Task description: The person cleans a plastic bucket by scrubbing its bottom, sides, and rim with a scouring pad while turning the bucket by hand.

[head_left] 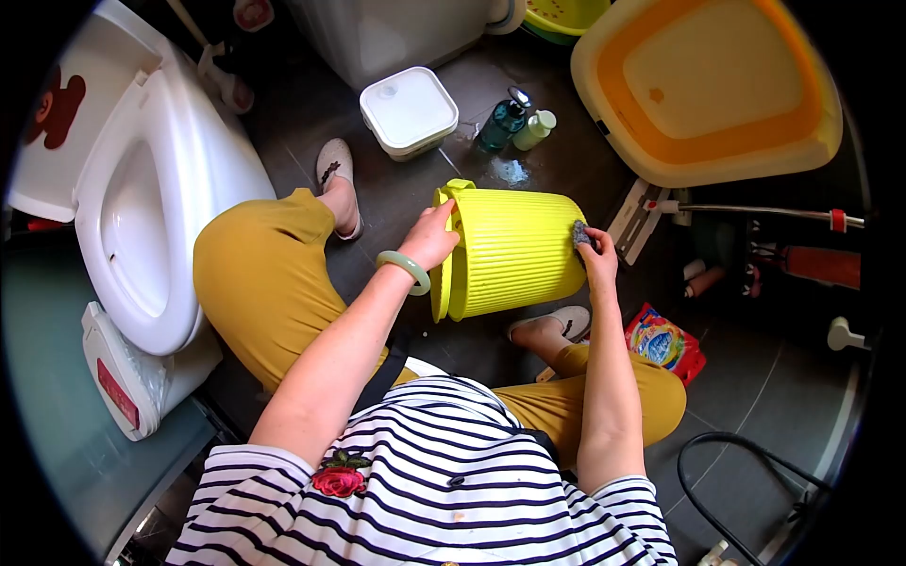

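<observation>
Yellow ribbed bin (519, 253) is tilting sideways at centre, above dark floor (741, 363). Left hand (431, 236) is grasping its left rim; right hand (600, 255) is pinching a grey scrubber (579, 234) against its right end. White tub (409, 108) is standing beyond.

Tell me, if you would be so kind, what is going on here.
The person's left hand grips a bright yellow ribbed plastic bucket at its open end, while the right hand holds a dark grey scouring pad against its wall near the base. The bucket is on its side. Beyond it, on the dark tiled floor, a pale blue powdery patch lies near a dark teal pump bottle and a pale green bottle.
</observation>
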The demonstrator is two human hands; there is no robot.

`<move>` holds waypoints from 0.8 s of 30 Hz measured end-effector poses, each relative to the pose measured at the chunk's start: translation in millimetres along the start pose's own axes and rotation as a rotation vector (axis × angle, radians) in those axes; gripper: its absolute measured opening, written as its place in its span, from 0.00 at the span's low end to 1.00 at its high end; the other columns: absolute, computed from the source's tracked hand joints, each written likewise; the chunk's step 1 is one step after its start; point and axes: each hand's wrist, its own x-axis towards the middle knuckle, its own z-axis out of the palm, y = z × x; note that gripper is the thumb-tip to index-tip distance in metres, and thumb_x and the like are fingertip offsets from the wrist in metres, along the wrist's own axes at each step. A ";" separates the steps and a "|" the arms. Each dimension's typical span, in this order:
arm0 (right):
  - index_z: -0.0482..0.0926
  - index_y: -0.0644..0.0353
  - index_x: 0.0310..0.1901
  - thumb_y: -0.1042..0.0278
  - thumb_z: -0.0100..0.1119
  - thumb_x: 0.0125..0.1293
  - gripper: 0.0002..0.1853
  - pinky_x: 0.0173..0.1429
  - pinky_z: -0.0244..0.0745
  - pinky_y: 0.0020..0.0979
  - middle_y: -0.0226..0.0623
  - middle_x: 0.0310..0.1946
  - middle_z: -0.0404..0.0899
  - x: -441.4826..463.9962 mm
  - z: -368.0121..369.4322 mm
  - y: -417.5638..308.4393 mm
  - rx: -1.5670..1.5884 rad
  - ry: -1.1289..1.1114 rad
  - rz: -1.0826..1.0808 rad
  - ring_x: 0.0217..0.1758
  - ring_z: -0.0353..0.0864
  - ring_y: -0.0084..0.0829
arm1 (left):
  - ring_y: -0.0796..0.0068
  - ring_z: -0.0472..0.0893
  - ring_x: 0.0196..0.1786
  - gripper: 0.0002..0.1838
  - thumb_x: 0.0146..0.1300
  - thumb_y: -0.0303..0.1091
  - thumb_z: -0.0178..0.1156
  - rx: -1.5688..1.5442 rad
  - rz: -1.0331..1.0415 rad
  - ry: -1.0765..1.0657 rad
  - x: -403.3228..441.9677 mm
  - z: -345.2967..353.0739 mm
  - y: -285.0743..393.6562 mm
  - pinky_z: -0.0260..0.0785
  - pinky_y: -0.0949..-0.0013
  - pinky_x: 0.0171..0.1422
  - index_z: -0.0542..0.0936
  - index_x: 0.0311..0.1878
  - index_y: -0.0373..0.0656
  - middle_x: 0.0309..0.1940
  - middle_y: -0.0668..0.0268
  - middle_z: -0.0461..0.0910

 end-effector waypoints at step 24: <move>0.80 0.58 0.43 0.74 0.63 0.51 0.15 0.45 0.67 0.19 0.26 0.34 0.77 -10.3 9.0 -24.8 0.153 -0.020 -0.021 0.37 0.73 0.18 | 0.48 0.68 0.59 0.26 0.54 0.22 0.47 -0.017 0.133 0.043 -0.5 3.9 -18.9 0.61 0.59 0.63 0.66 0.60 0.41 0.55 0.49 0.68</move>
